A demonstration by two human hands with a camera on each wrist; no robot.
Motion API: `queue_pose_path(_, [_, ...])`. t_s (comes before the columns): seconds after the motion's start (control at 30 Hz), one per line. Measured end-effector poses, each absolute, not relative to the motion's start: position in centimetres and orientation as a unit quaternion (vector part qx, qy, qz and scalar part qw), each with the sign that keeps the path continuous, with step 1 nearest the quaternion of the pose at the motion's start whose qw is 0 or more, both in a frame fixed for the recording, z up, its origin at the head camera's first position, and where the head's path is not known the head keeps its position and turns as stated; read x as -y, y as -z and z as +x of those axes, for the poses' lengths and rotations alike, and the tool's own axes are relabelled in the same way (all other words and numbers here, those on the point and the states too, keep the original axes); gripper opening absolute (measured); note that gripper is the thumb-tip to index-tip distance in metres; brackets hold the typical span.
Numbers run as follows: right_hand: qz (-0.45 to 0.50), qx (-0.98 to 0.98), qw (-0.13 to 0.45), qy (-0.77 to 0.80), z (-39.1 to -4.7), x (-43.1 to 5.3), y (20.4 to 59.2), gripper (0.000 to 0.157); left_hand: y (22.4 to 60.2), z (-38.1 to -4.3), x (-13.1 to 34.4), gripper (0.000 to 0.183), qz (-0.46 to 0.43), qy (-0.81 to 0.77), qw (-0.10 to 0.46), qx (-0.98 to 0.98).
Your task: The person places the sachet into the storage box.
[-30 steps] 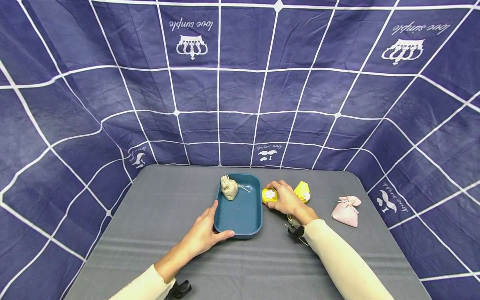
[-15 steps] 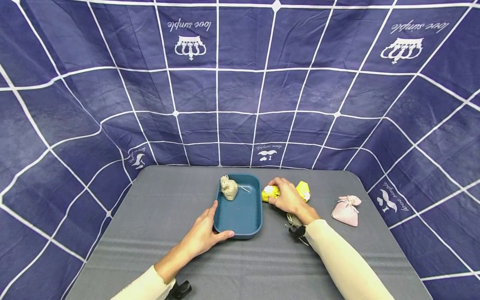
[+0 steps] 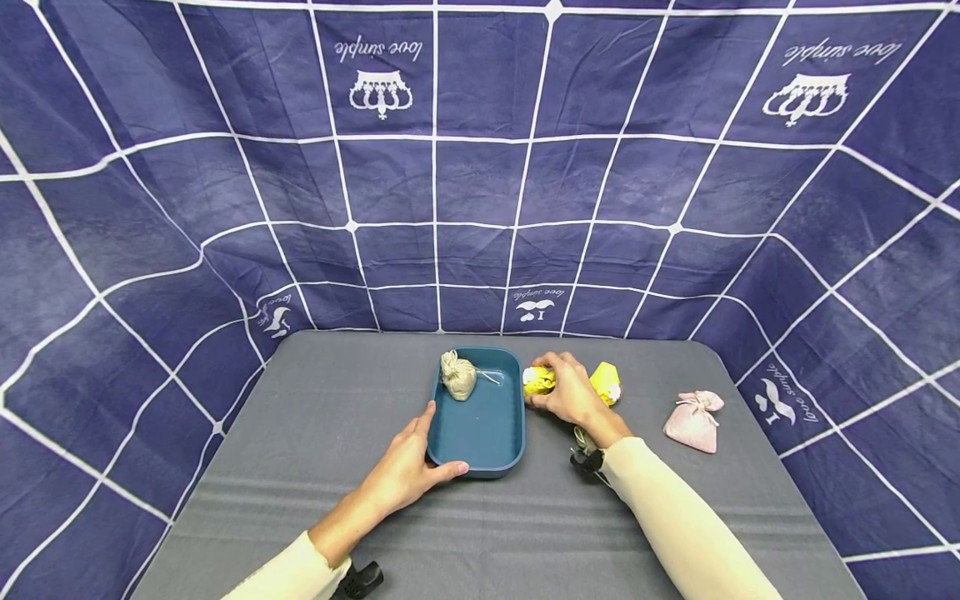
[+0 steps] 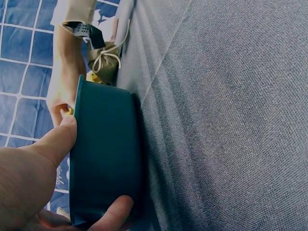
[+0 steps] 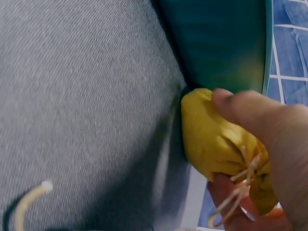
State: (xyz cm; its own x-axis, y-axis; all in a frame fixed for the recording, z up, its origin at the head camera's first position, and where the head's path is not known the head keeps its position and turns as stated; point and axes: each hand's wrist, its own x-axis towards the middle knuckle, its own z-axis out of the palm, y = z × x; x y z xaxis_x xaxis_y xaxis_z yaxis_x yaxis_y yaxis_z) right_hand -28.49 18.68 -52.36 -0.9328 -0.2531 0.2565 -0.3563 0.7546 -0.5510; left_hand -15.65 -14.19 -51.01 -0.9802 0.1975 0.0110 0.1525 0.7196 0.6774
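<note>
My right hand (image 3: 573, 396) grips a small yellow drawstring pouch (image 3: 538, 381) with a white flower, just outside the right wall of a blue-green tray (image 3: 480, 477). In the right wrist view, the thumb lies over one side of the pouch (image 5: 207, 130) and fingers curl under its tied neck; its rounded end is right at the tray wall. My left hand (image 3: 405, 462) rests at the tray's near left corner, fingers extended along the left side and thumb on the near rim. A beige drawstring pouch (image 3: 459, 379) lies inside the tray at the far left.
A second yellow pouch (image 3: 606, 384) lies just right of my right hand. Under the right wrist sits an olive-beige pouch (image 4: 103, 62) with a cord bow, partly hidden. A pink pouch (image 3: 693, 422) lies farther right on the grey cloth. Blue gridded fabric (image 3: 480, 183) walls the back and sides.
The yellow pouch has turned in my right hand, its flower now facing left toward the tray. The right hand has shifted slightly; the left hand and tray stay in place.
</note>
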Motion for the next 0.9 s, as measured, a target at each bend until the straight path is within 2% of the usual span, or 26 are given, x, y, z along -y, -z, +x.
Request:
queue_pose_path(0.17, [0.16,0.921,0.108,-0.338,-29.1,-18.7,53.2,0.057,51.2,-15.7,14.2,0.125,0.096,-0.36,0.031,-0.927])
queue_pose_path(0.33, [0.163,0.908,0.144,-0.357,-29.9,-19.1,54.7,0.063,51.1,-15.7,14.1,0.124,0.095,-0.364,0.031,-0.926])
queue_pose_path(0.5, [0.152,0.909,0.152,-0.357,-30.2,-19.2,55.3,0.067,51.0,-15.6,14.2,0.124,0.096,-0.365,0.029,-0.926])
queue_pose_path(0.63, [0.142,0.906,0.161,-0.366,-29.5,-19.2,54.5,0.065,50.9,-15.6,14.2,0.124,0.099,-0.367,0.025,-0.925])
queue_pose_path(0.9, [0.128,0.906,0.137,-0.379,-28.2,-19.1,52.5,0.056,50.9,-15.7,14.2,0.123,0.104,-0.365,0.022,-0.925])
